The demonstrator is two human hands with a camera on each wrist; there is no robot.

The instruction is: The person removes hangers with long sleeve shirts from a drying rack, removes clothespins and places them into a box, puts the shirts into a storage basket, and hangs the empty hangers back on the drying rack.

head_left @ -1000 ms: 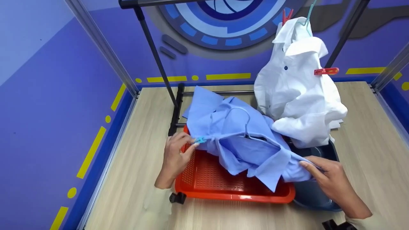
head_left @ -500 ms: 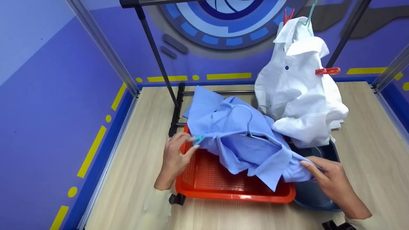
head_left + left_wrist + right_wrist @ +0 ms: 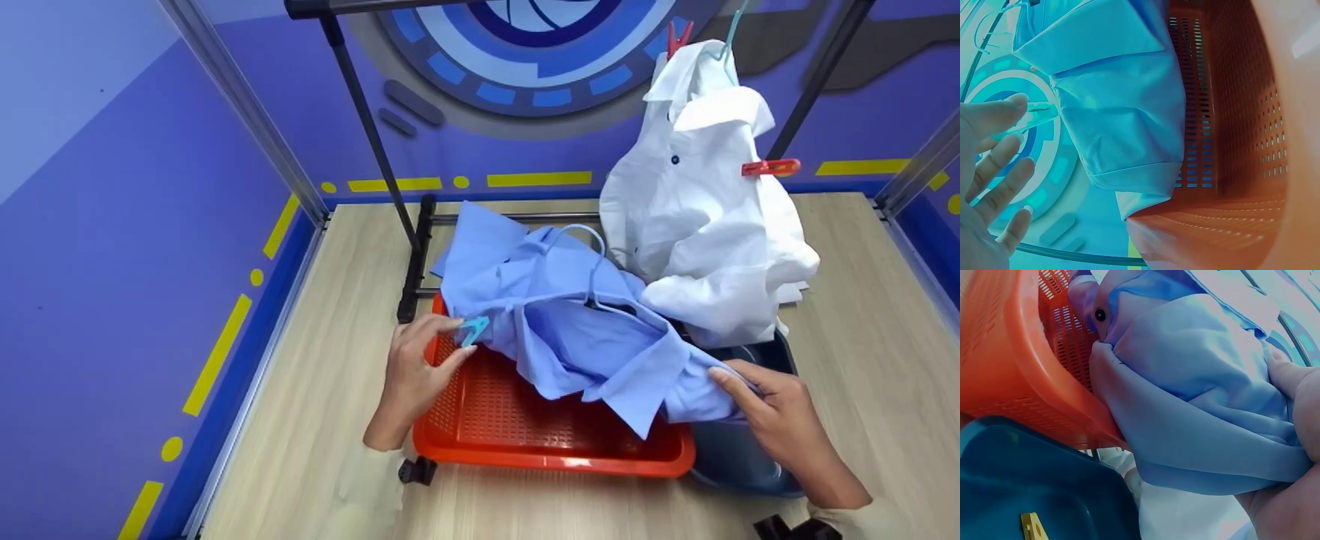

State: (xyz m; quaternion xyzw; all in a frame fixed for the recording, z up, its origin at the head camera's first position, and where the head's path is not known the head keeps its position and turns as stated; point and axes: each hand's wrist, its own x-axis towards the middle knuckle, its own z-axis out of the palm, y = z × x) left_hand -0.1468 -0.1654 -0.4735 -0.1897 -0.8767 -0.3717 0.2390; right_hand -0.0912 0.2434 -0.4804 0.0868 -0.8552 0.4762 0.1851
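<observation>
A light blue shirt (image 3: 487,274) with a pointed collar lies partly over the red basket, on a hanger whose pale hook (image 3: 602,247) rises from the neck opening. My left hand (image 3: 416,367) pinches a turquoise clothespin (image 3: 474,331) between thumb and index finger, right at the shirt's left shoulder. The other left fingers are spread in the left wrist view. With thumb and fingers, my right hand (image 3: 776,412) grips the shirt's right shoulder. In the right wrist view, the gathered shirt cloth (image 3: 1207,422) stretches from that hand to the basket, with a dark button on it.
The red basket (image 3: 555,461) stands on the wooden floor. Beside it a dark blue tub (image 3: 742,457) holds a yellow clothespin (image 3: 1033,527). Behind, a white shirt (image 3: 690,202) hangs with red clothespins (image 3: 771,167) on it. A black rack (image 3: 367,127) stands at the back.
The hanger hook has swung back and to the right, and the shirt's collar has lifted a little. The clothespin has turned in my left fingers. My right hand keeps its grip.
</observation>
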